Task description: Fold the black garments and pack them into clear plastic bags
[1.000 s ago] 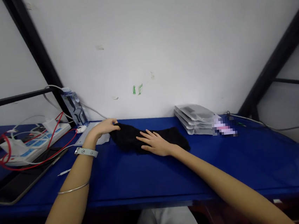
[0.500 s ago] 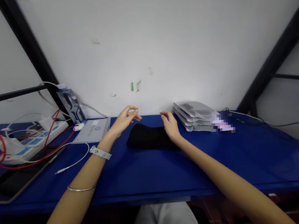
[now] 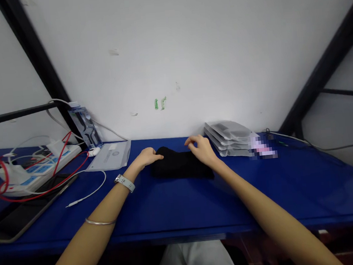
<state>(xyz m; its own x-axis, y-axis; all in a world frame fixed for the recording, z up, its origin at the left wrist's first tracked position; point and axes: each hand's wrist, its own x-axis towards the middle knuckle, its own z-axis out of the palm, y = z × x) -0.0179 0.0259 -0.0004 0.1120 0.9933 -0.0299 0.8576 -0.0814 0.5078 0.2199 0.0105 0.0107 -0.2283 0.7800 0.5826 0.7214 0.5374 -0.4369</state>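
A folded black cloth piece [image 3: 179, 166], soft-looking and longer than it is wide, lies flat on the blue table [image 3: 177, 209]. At its left end is my left hand [image 3: 146, 157], thumb resting over the top edge and fingers curled by the corner, closed on the fabric. My right hand [image 3: 203, 150] hovers at the cloth's far right edge with bent fingers a little apart, and nothing shows in them. What exactly the black piece is, I cannot make out.
Behind my right hand stands a stack of frosted plastic pouches [image 3: 228, 138]. To the left are a flat clear pouch [image 3: 111, 155], a white cable [image 3: 99, 186], a power strip [image 3: 42, 168] with red and white cords, and a dark tablet [image 3: 25, 216]. A white wall [image 3: 169, 58] rises behind.
My left hand has come down onto the left end of the black cloth. My right hand has shifted slightly to the far side, uncovering more of the cloth's right end.
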